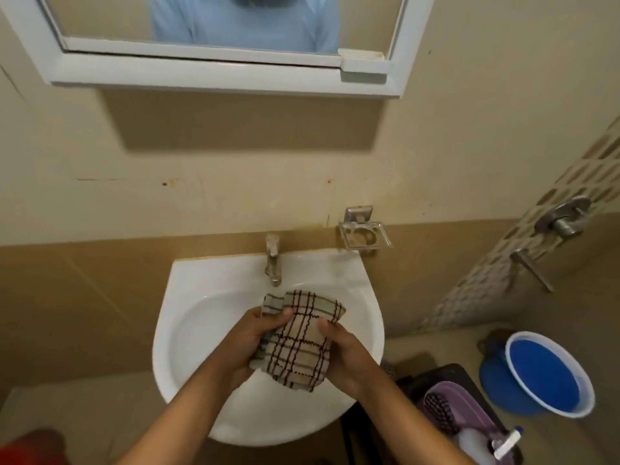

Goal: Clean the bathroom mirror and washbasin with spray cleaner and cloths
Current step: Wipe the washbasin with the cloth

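Observation:
A beige checked cloth (300, 340) with dark lines is held folded over the white washbasin (188, 330). My left hand (248, 344) grips its left side and my right hand (345, 354) grips its right side. Just beyond the cloth stands the metal tap (273, 260) at the back of the basin. The white-framed mirror (214, 25) hangs on the wall above and reflects a light blue shirt. A white spray bottle (486, 443) lies at the lower right in a purple tray.
A metal soap holder (364, 233) is fixed to the wall right of the tap. A blue bucket (543, 374) stands on the floor at the right. A purple tray (459, 407) holds a brush. Wall taps (563, 218) stick out at the right.

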Tool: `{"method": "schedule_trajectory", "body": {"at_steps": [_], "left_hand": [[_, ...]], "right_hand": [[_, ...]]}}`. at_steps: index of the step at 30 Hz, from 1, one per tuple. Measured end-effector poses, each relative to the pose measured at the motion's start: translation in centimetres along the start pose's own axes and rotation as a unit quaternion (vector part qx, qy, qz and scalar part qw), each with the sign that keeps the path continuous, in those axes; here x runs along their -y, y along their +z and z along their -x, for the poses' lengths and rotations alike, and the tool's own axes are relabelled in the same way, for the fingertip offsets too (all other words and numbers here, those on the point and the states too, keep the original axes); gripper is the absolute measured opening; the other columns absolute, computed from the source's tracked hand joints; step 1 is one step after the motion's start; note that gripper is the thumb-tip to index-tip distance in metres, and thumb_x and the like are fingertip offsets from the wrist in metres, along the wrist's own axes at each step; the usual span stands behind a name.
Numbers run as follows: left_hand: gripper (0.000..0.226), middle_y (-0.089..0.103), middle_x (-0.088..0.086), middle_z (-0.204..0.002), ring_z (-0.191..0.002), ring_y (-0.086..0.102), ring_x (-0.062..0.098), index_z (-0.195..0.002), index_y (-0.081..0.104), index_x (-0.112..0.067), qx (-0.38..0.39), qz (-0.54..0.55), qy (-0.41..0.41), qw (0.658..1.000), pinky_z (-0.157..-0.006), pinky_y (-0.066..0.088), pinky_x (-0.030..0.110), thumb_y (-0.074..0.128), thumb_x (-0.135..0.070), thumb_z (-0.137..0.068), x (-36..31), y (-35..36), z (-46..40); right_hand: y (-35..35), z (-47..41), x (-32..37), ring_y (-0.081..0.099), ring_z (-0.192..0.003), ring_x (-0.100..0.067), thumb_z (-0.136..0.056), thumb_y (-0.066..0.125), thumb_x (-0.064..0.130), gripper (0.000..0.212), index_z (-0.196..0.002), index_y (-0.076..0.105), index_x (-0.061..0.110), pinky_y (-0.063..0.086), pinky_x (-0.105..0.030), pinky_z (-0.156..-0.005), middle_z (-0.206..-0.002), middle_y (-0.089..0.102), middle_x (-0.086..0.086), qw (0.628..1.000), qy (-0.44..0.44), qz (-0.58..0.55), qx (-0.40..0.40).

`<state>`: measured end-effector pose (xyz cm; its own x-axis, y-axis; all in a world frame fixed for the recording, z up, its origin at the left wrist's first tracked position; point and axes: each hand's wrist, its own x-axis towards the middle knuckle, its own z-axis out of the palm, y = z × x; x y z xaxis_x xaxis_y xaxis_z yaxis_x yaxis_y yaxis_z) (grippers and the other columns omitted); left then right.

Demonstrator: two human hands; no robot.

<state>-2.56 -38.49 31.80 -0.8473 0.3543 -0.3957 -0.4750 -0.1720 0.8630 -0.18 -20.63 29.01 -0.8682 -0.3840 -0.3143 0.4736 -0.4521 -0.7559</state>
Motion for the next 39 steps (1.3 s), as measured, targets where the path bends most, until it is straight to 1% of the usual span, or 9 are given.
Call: {"method": "schedule_trajectory", "body": {"at_steps": [4, 10, 17, 21, 25, 30, 32, 35, 39], "left_hand": [[0.027, 0.076, 0.017, -0.098, -0.096, 0.073, 0.036, -0.105, 0.073, -0.002, -0.094, -0.080, 0.029, 0.992, -0.080, 0.060, 0.039, 0.071, -0.022, -0.087, 0.2, 0.8, -3.8], [0.019, 0.078, 0.014, -0.090, -0.084, 0.075, 0.031, -0.095, 0.075, -0.001, -0.147, -0.127, 0.082, 0.978, -0.068, 0.058, 0.031, 0.074, -0.017, -0.084, 1.5, 1.6, -6.4], [0.010, 0.077, 0.010, -0.082, -0.075, 0.075, 0.022, -0.089, 0.076, -0.003, -0.169, -0.112, 0.092, 0.975, -0.063, 0.056, 0.026, 0.075, -0.011, -0.084, 2.5, 1.4, -7.5], [0.003, 0.074, 0.006, -0.077, -0.071, 0.071, 0.021, -0.083, 0.076, -0.012, -0.203, -0.163, 0.089, 0.961, -0.062, 0.054, 0.027, 0.076, -0.014, -0.085, 2.7, -0.5, -9.1], [0.015, 0.070, 0.001, -0.077, -0.069, 0.069, 0.022, -0.088, 0.072, -0.019, -0.317, -0.291, 0.105, 0.896, -0.065, 0.052, 0.033, 0.076, -0.032, -0.083, 2.2, -3.6, -11.3], [0.037, 0.071, -0.002, -0.095, -0.082, 0.068, 0.020, -0.117, 0.066, -0.016, -0.327, -0.419, 0.087, 0.843, -0.076, 0.049, 0.033, 0.072, -0.036, -0.087, 1.0, -4.7, -13.4], [0.032, 0.073, 0.002, -0.096, -0.086, 0.070, 0.023, -0.116, 0.068, -0.013, -0.311, -0.440, 0.086, 0.838, -0.079, 0.053, 0.035, 0.069, -0.031, -0.089, 0.9, -4.6, -14.2], [0.022, 0.075, 0.006, -0.093, -0.087, 0.069, 0.026, -0.110, 0.072, -0.012, -0.308, -0.446, 0.087, 0.835, -0.075, 0.050, 0.032, 0.066, -0.023, -0.092, 1.0, -4.3, -14.7], [0.024, 0.072, 0.004, -0.090, -0.080, 0.065, 0.020, -0.112, 0.072, -0.012, -0.309, -0.434, 0.103, 0.840, -0.073, 0.045, 0.028, 0.066, -0.025, -0.093, 1.3, -4.4, -14.5]], "right_hand": [[-3.6, -1.8, 2.0, 0.060, -0.122, -0.036, -0.091, 0.066, 0.021, 0.044, -0.132, 0.059, 0.004, 0.049, -0.053, -0.102, -0.131, 0.063, -0.021, 0.997, 0.015, 0.061, -0.037], [-6.6, -4.2, 4.1, 0.067, -0.111, -0.033, -0.076, 0.082, 0.014, 0.047, -0.120, 0.068, 0.008, 0.050, -0.060, -0.097, -0.117, 0.072, -0.015, 0.982, 0.032, 0.179, -0.040], [-7.2, -6.3, 5.5, 0.070, -0.107, -0.020, -0.074, 0.084, 0.005, 0.051, -0.122, 0.068, 0.013, 0.059, -0.040, -0.089, -0.113, 0.074, -0.006, 0.955, 0.011, 0.296, 0.015], [-7.5, -7.6, 5.6, 0.072, -0.096, -0.017, -0.073, 0.084, 0.002, 0.039, -0.107, 0.071, 0.016, 0.061, -0.031, -0.075, -0.103, 0.076, -0.002, 0.937, -0.030, 0.337, -0.085], [-9.2, -9.2, 6.1, 0.068, -0.089, -0.014, -0.082, 0.077, 0.012, 0.021, -0.098, 0.064, 0.019, 0.057, -0.021, -0.070, -0.090, 0.068, 0.011, 0.851, -0.106, 0.448, -0.252], [-9.3, -12.1, 3.9, 0.068, -0.097, -0.028, -0.086, 0.070, 0.007, 0.039, -0.122, 0.054, 0.008, 0.059, -0.045, -0.079, -0.110, 0.070, -0.010, 0.708, -0.202, 0.570, -0.364], [-9.5, -13.6, 2.6, 0.064, -0.113, -0.033, -0.080, 0.068, -0.002, 0.055, -0.133, 0.052, 0.005, 0.056, -0.050, -0.092, -0.124, 0.066, -0.015, 0.655, -0.219, 0.629, -0.358], [-9.8, -15.6, -0.5, 0.046, -0.136, -0.037, -0.072, 0.061, -0.002, 0.074, -0.145, 0.045, 0.004, 0.041, -0.058, -0.108, -0.147, 0.049, -0.018, 0.523, -0.194, 0.784, -0.273], [-9.2, -17.2, -3.7, 0.026, -0.148, -0.037, -0.071, 0.078, 0.019, 0.090, -0.151, 0.038, 0.013, 0.027, -0.063, -0.114, -0.158, 0.035, -0.014, 0.513, -0.137, 0.838, -0.127]]}}
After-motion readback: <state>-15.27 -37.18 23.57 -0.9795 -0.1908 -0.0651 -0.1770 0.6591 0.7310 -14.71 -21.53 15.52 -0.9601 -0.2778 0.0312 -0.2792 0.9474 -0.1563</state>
